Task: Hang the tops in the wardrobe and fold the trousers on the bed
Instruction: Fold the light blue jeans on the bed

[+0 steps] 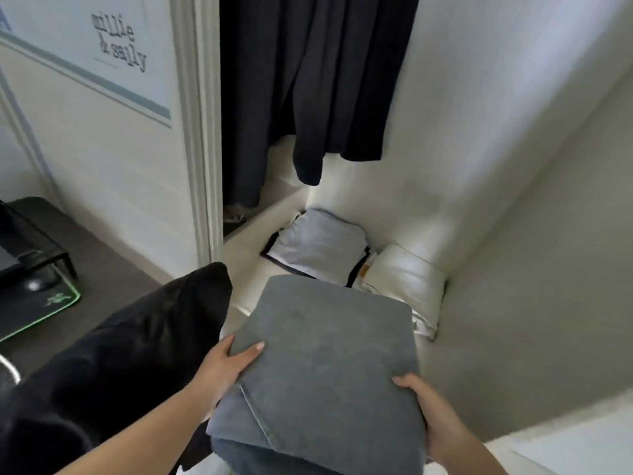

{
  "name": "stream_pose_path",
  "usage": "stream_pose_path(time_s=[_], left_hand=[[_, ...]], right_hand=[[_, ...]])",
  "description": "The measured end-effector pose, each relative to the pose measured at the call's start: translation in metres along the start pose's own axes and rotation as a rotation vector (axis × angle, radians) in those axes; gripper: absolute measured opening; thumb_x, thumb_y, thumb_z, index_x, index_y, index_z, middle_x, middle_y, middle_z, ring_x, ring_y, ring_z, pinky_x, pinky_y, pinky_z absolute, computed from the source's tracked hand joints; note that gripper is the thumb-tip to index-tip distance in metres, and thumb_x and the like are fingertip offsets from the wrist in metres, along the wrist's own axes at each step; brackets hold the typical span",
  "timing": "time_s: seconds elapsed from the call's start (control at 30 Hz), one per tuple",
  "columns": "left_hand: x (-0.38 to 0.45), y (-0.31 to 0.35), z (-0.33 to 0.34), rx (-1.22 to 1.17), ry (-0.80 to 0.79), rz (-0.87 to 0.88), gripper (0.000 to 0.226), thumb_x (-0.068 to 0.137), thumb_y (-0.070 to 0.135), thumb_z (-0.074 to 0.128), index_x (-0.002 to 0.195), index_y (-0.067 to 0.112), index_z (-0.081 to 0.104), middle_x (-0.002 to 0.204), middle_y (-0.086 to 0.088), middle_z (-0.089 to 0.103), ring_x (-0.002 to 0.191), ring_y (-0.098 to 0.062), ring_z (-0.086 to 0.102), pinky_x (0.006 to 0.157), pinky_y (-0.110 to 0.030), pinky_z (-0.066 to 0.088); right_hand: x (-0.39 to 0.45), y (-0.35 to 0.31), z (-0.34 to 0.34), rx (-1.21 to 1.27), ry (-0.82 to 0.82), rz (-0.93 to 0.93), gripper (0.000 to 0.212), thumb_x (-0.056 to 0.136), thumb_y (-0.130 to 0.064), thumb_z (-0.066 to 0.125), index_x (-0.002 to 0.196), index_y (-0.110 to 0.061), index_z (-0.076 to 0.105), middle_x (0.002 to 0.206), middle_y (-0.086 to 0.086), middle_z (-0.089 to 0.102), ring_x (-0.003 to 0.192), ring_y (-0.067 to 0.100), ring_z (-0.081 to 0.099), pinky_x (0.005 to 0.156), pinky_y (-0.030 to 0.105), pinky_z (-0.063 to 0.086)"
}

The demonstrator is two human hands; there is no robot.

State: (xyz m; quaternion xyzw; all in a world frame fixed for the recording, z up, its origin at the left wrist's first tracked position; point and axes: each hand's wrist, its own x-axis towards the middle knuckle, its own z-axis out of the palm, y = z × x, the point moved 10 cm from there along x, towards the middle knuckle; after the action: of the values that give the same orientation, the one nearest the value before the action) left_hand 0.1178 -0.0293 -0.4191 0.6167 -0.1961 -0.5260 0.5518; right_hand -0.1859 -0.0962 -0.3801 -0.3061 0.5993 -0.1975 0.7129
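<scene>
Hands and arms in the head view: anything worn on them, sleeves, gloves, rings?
Both forearms are bare, with no sleeves in view. The left hand and right hand wear no gloves. No rings, watch or bracelets are visible. The nails look short and unpainted, though the frame is soft.

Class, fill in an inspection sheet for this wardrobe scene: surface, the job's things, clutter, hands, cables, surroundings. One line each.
Surface: white wardrobe floor, partly covered by folded items.
Job's things: folded grey trousers held above the floor; dark garments hanging in the wardrobe.
Clutter: folded pale blue item and folded white item side by side on the floor; black garment draped over the left forearm.
Hands: left hand and right hand grip opposite edges of the trousers.
Cables: one at the far-left edge.
Surroundings: white door frame; desk with mouse and green-edged mat.
</scene>
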Motion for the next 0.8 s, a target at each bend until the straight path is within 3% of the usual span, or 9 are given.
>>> stream_pose_path(time_s=[0.1,0.2,0.27,0.33,0.43,0.5,0.6,0.73,0.8], left_hand=[[0.039,0.008,0.011,0.096,-0.017,-0.005,0.038,0.073,0.035,0.079,0.107,0.023,0.066,0.101,0.0,0.073,0.092,-0.018,0.07,0.087,-0.036,0.054],[0.074,0.015,0.024,0.149,-0.052,-0.032,0.036,0.076,0.035,0.078,0.107,0.021,0.066,0.101,0.001,0.073,0.092,-0.018,0.069,0.086,-0.035,0.054],[0.102,0.02,0.033,0.177,-0.094,-0.059,0.04,0.076,0.036,0.078,0.11,0.02,0.065,0.103,-0.001,0.073,0.094,-0.02,0.069,0.088,-0.037,0.053],[0.123,0.025,0.039,0.202,-0.115,-0.061,0.045,0.073,0.039,0.08,0.111,0.02,0.066,0.103,-0.001,0.073,0.095,-0.021,0.069,0.091,-0.041,0.053],[0.16,0.035,0.048,0.281,-0.08,-0.047,0.033,0.079,0.034,0.076,0.108,0.022,0.066,0.101,0.002,0.073,0.093,-0.019,0.068,0.087,-0.039,0.053],[0.183,0.043,0.061,0.316,-0.09,-0.038,0.027,0.081,0.03,0.075,0.106,0.023,0.067,0.099,0.002,0.073,0.094,-0.02,0.068,0.084,-0.036,0.053],[0.225,0.056,0.091,0.35,-0.123,-0.023,0.021,0.083,0.021,0.073,0.103,0.025,0.066,0.099,0.002,0.073,0.096,-0.02,0.068,0.084,-0.034,0.052],[0.265,0.072,0.143,0.329,-0.193,-0.044,0.029,0.086,0.017,0.068,0.113,0.026,0.062,0.105,0.003,0.071,0.095,-0.015,0.068,0.076,-0.027,0.052],[0.285,0.078,0.169,0.32,-0.227,-0.062,0.031,0.088,0.018,0.066,0.117,0.025,0.059,0.11,0.001,0.07,0.096,-0.015,0.067,0.075,-0.027,0.052]], right_hand=[[0.014,-0.01,0.001,0.094,0.028,0.006,0.034,0.076,-0.013,0.06,0.105,0.002,0.067,0.09,0.024,0.071,0.067,0.032,0.07,0.075,0.041,0.052],[0.036,-0.029,0.002,0.129,0.042,-0.011,0.049,0.047,-0.011,0.073,0.093,0.007,0.067,0.075,0.023,0.071,0.056,0.028,0.069,0.06,0.032,0.052],[0.054,-0.042,-0.002,0.16,0.067,-0.029,0.044,0.045,-0.008,0.073,0.085,0.008,0.064,0.061,0.02,0.067,0.045,0.024,0.065,0.047,0.026,0.048],[0.067,-0.052,0.002,0.202,0.047,-0.033,0.045,0.044,-0.013,0.075,0.083,0.008,0.065,0.063,0.021,0.068,0.047,0.025,0.066,0.051,0.027,0.05],[0.096,-0.077,0.005,0.271,0.004,-0.041,0.054,0.035,-0.023,0.092,0.068,0.012,0.067,0.056,0.021,0.066,0.042,0.024,0.064,0.035,0.021,0.044],[0.116,-0.089,0.002,0.294,-0.039,-0.042,0.054,0.039,-0.022,0.09,0.074,0.015,0.071,0.066,0.024,0.069,0.051,0.025,0.068,0.048,0.026,0.049],[0.148,-0.095,-0.017,0.373,-0.003,0.024,0.029,0.08,-0.012,0.054,0.089,0.007,0.074,0.084,0.023,0.071,0.068,0.031,0.071,0.072,0.04,0.045],[0.179,-0.123,-0.054,0.191,0.152,-0.036,0.061,0.07,-0.038,0.062,0.12,-0.002,0.062,0.107,0.022,0.067,0.104,0.035,0.063,0.09,0.041,0.045],[0.193,-0.148,-0.074,0.185,0.194,-0.006,0.054,0.066,-0.036,0.061,0.104,0.003,0.064,0.083,0.021,0.068,0.087,0.036,0.065,0.085,0.045,0.047]])
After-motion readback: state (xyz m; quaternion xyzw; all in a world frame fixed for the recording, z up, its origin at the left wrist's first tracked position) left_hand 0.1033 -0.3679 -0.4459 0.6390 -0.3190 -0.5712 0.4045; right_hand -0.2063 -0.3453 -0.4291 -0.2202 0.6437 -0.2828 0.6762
